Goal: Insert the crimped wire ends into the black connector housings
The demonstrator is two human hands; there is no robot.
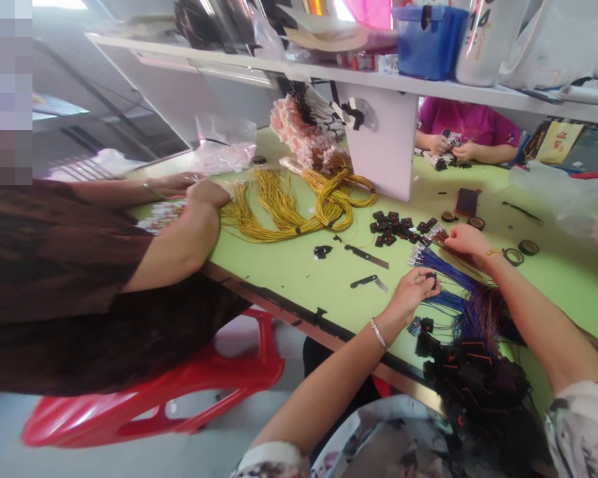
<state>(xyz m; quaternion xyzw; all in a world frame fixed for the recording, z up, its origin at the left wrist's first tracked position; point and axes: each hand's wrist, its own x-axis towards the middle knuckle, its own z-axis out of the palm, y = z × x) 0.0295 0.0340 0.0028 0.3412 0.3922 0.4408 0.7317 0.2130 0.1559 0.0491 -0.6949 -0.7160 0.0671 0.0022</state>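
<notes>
My left hand (412,291) pinches a small black connector housing (431,281) above a bundle of blue wires (443,267) with pale metal ends. To its upper right, my right hand (466,240) has its fingers closed at the tips of some reddish-brown wires (437,234). Past the right fingers lies a loose group of black connector housings (393,227). Near my body, a heap of black connectors with orange marks (478,372) hangs over the table edge, joined to blue and brown wires.
Two knives (366,255) with bare blades lie left of my hands. Rolls of black tape (528,247) are at the right. Yellow wire bundles (279,229) stretch across the green table (279,272). A co-worker's arm (179,232) reaches in at left, beside a red stool (154,398).
</notes>
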